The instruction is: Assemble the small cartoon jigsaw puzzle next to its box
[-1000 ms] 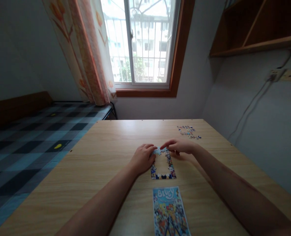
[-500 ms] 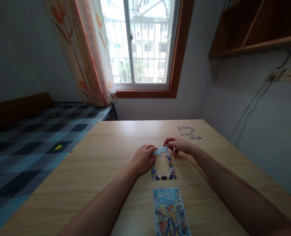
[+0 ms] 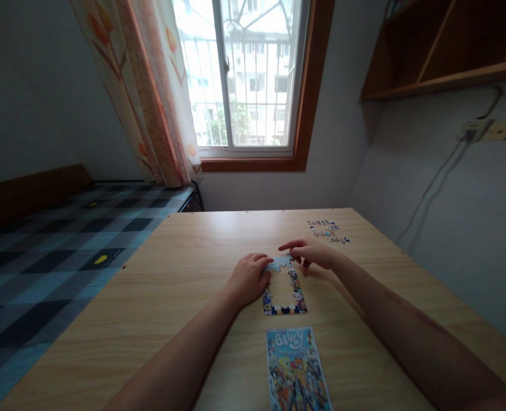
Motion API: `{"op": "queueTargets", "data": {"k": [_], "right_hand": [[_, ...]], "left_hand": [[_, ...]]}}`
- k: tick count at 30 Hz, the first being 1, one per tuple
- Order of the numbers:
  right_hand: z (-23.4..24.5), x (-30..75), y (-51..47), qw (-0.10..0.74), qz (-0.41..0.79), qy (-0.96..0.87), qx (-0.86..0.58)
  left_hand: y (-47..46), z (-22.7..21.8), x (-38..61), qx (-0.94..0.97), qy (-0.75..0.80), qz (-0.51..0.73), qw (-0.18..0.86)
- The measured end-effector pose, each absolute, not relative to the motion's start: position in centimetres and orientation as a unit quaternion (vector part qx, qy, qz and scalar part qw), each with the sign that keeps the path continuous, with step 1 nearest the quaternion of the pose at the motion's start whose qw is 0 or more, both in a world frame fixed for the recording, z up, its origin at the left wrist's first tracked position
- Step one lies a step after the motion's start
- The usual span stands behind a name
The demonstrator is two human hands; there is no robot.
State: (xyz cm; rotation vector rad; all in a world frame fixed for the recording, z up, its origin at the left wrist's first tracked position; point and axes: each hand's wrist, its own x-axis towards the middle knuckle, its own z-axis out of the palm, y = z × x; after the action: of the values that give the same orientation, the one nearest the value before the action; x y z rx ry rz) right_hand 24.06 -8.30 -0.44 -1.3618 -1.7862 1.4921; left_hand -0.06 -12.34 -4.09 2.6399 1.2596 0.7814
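Observation:
A partly assembled jigsaw puzzle (image 3: 297, 288) lies flat on the table, its border joined around a bare middle, with a light blue strip along the top. My left hand (image 3: 251, 277) rests on its upper left edge, fingers stretched out and holding nothing. At the top right corner of the puzzle is my right hand (image 3: 306, 253), its index finger extended to the left and other fingertips touching the corner. No piece shows between its fingers. Nearer to me lies a printed picture card (image 3: 296, 368) with "Bluey" lettering.
Several loose puzzle pieces (image 3: 326, 229) lie in rows at the far right of the wooden table (image 3: 184, 274). A bed with a checked cover (image 3: 64, 257) stands to the left. Behind the table are a window (image 3: 256, 85) and a curtain (image 3: 150, 85).
My right index finger has straightened out to the left from a bent, pinching pose at the puzzle's top right corner. My left hand stays in place.

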Motion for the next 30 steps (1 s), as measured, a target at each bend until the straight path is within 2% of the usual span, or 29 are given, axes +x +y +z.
{"op": "queueTargets", "data": {"k": [7,12,20,30], "right_hand": [[-0.8,24.3,-8.0,0.246,0.556,-0.618,-0.499],[-1.1,24.4,-8.1,0.232,0.568,-0.619,-0.489],[-1.4,23.0,-8.7,0.204,0.479,-0.672,-0.526],[-3.7,21.8,-8.5,0.222,0.436,-0.695,-0.527]], "left_hand": [[-12.4,-4.2,-0.1,0.868,0.418,0.261,0.062],[-12.4,-4.1,0.0,0.869,0.417,0.258,0.062],[-12.4,-4.2,0.0,0.871,0.413,0.259,0.056],[-12.5,-4.1,0.0,0.879,0.403,0.251,0.045]]}}
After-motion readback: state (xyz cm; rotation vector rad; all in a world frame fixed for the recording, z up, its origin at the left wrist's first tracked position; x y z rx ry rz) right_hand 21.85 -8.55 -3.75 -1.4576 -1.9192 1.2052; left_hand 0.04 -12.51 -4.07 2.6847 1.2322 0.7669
